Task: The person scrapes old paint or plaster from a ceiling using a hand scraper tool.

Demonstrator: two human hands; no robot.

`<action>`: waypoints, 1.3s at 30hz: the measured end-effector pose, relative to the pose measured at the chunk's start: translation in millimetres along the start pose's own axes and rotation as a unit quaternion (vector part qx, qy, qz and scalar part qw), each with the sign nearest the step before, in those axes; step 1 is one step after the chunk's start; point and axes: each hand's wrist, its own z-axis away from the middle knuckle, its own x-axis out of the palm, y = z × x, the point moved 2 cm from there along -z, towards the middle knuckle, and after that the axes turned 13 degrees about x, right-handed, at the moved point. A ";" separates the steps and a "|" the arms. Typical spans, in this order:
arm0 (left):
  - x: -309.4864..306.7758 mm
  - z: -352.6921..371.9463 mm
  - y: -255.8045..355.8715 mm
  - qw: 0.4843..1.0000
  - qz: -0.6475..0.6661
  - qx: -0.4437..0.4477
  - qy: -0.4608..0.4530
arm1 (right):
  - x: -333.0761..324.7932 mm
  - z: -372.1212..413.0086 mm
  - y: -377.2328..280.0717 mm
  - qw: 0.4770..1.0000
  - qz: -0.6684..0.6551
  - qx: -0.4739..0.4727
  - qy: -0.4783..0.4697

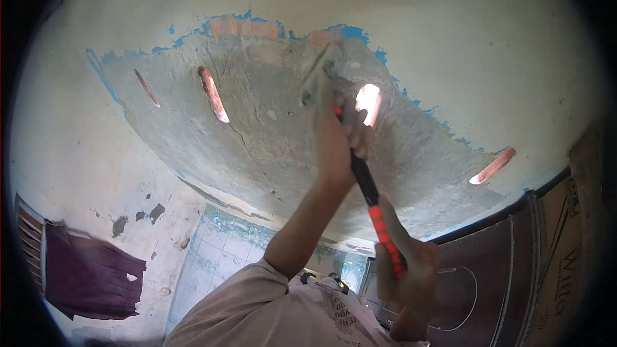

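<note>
Work at the grey wall patch [276,115] seems to need steady control, with left hand [339,125] beside the bright slot [368,99] and right hand [421,273] below it, both gripping the black-and-red tool [365,182]

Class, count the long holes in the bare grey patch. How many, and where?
4, left to right: a thin hole at far left, a longer hole beside it, a bright hole by the left hand, and a slanting hole far right. The left hand may hide others.
</note>
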 end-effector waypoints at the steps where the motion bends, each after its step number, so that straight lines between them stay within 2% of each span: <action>1: -1.0 -4.7 3.5 0.999 0.028 0.005 -0.031 | 0.8 -1.3 -8.4 0.999 0.017 0.021 -0.024; 7: 2.4 8.5 -11.0 0.999 0.031 -0.003 -0.029 | -1.8 9.9 8.9 1.000 -0.014 0.021 0.018; 10: -3.6 -3.8 3.2 0.999 -0.030 0.009 -0.029 | 7.0 -2.4 -0.9 0.999 -0.029 -0.008 0.036; 14: 4.2 -6.2 15.7 0.995 -0.080 0.022 0.053 | 10.0 -7.9 -3.4 0.999 -0.042 -0.002 0.016; 17: -1.3 3.6 -3.9 0.998 -0.050 0.021 -0.019 | 1.0 2.1 15.7 0.999 -0.054 0.001 0.002; 21: -11.7 9.8 -23.7 0.993 -0.101 0.015 -0.052 | 12.0 7.9 59.2 0.991 -0.111 0.067 -0.011; 23: -19.9 14.6 -31.4 0.992 -0.118 -0.007 -0.051 | 30.0 13.3 87.0 0.978 -0.171 0.114 -0.024; 25: -33.3 23.4 -39.6 0.985 -0.163 0.010 -0.054 | 44.2 20.9 103.2 0.952 -0.237 0.183 -0.060; 32: -82.1 53.5 -51.1 0.950 -0.305 0.035 -0.058 | 86.6 19.0 135.3 0.903 -0.296 0.232 -0.206; 34: -90.7 58.5 -47.4 0.940 -0.333 0.047 -0.052 | 92.1 16.0 141.5 0.907 -0.300 0.204 -0.214; 39: -94.0 69.2 -35.0 0.951 -0.308 0.015 -0.023 | 101.0 12.6 156.0 0.909 -0.300 0.157 -0.243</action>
